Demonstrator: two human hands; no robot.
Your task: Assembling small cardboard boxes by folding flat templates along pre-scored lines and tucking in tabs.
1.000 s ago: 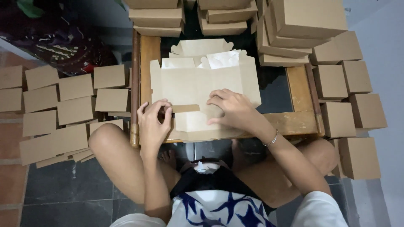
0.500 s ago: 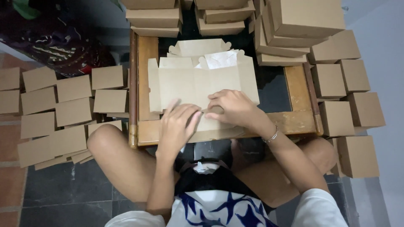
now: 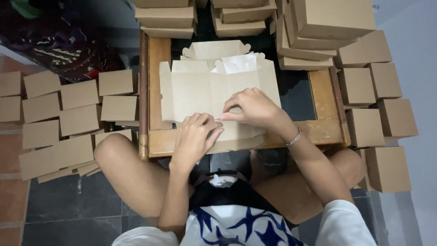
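Observation:
A flat, unfolded brown cardboard box blank [image 3: 200,91] lies on a low wooden table [image 3: 325,130] in front of me. My left hand [image 3: 195,136] presses down on the blank's near edge, fingers curled over a flap. My right hand [image 3: 255,107], with a bracelet at the wrist, rests just right of it and pinches a fold of the same blank. The fingertips of both hands nearly meet at the blank's lower middle. More blanks and a white sheet [image 3: 239,64] lie under its far side.
Stacks of folded brown boxes [image 3: 332,18] stand along the table's far side and right [image 3: 387,168]. Flat cardboard pieces [image 3: 59,118] cover the floor to the left. My bare knees [image 3: 116,150] flank the table. A patterned cloth [image 3: 63,50] lies at upper left.
My left hand slid right along the blank's near edge toward my right hand, and its fingers curled down onto the flap. The right hand stayed almost still.

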